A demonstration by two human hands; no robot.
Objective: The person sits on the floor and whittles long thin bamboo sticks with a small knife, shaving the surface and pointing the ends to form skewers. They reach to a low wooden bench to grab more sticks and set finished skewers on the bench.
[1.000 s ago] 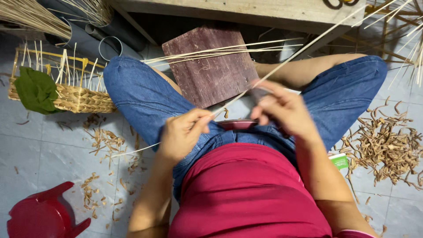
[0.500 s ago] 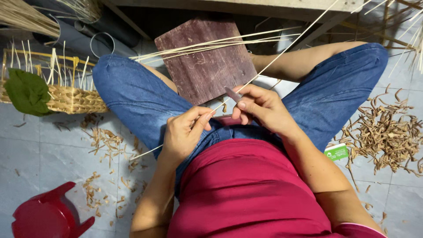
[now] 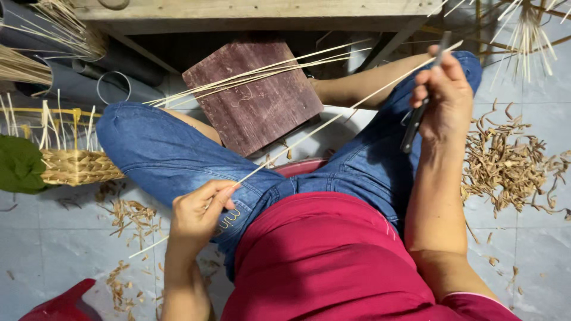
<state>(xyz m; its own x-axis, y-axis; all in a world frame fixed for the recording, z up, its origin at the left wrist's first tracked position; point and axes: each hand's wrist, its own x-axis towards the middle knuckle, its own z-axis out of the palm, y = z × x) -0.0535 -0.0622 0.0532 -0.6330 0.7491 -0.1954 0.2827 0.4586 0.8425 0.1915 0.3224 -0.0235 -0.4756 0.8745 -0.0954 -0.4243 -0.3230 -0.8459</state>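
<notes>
Hidden: thin pale bamboo strip [image 3: 309, 134] is passing behind right hand [image 3: 443, 95], which is gripping a dark-handled knife [image 3: 416, 116].
Axis: strip is running from 7 to 1 o'clock.
Left hand [image 3: 199, 211]: pinching strip.

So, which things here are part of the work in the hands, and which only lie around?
In use:
- left hand pinching the thin bamboo strip
- right hand holding the knife

Lying about:
- brown wooden board with loose strips
- half-woven basket
- shavings pile
- grey pipes
- red stool
</notes>
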